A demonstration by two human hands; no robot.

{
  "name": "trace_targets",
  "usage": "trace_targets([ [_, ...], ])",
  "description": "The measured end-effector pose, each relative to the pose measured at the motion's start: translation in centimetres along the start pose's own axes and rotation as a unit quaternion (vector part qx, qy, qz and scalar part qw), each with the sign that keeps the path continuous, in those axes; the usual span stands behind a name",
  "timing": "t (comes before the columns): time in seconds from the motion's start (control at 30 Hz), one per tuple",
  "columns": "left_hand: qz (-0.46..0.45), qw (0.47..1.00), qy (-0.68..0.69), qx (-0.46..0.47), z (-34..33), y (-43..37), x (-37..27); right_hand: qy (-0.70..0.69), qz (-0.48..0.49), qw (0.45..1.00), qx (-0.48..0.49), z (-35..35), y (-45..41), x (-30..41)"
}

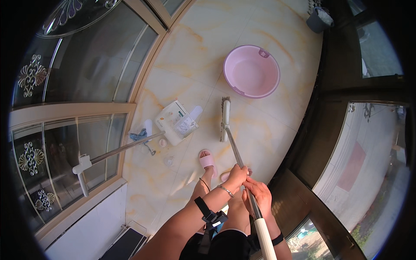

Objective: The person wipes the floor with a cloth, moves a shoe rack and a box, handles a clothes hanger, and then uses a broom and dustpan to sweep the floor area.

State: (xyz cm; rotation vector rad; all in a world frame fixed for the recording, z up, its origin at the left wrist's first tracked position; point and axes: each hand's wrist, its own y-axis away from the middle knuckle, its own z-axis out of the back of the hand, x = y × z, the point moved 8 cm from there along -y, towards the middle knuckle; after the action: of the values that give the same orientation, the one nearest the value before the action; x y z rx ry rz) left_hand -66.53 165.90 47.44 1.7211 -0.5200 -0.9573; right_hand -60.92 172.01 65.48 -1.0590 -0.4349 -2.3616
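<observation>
A push broom crosses in front of my legs, its white head (227,112) with dark bristles resting on the floor and its metal pole (234,148) rising towards me. My left hand (238,177) is wrapped around the pole. Just below it, my right hand (260,194) holds the same pole, some fingers fairly straight. A long-handled white dustpan (171,118) stands to the left, with printed packaging (187,125) in or against it. Its metal handle (126,147) ends in a white grip (83,165). Beside it lie a blue crumpled scrap (138,135) and a clear plastic piece (169,161).
A pink plastic basin (248,71) sits on the marbled tile floor (182,58) beyond the broom head. Glazed door panels (133,104) line the left side. Dark-framed doors (299,195) border the right. A grey bin (318,21) stands at the far right.
</observation>
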Motion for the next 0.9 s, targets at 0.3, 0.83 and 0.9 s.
trace_targets([
  [0.3, 0.042, 0.996, 0.082, -0.015, 8.5, -2.6, -3.8, 0.014, -0.013, 0.999, 0.049, -10.0, -5.1, 1.7],
  [0.83, -0.115, 0.990, 0.076, 0.008, 19.1, 4.8, -11.5, 0.061, 0.142, 0.979, 0.136, -9.9, -10.6, 14.9],
  [0.9, -0.277, 0.945, -0.123, -0.125, 23.3, 5.6, -14.2, 0.076, 0.148, 0.974, 0.151, -9.9, -11.7, 14.0],
])
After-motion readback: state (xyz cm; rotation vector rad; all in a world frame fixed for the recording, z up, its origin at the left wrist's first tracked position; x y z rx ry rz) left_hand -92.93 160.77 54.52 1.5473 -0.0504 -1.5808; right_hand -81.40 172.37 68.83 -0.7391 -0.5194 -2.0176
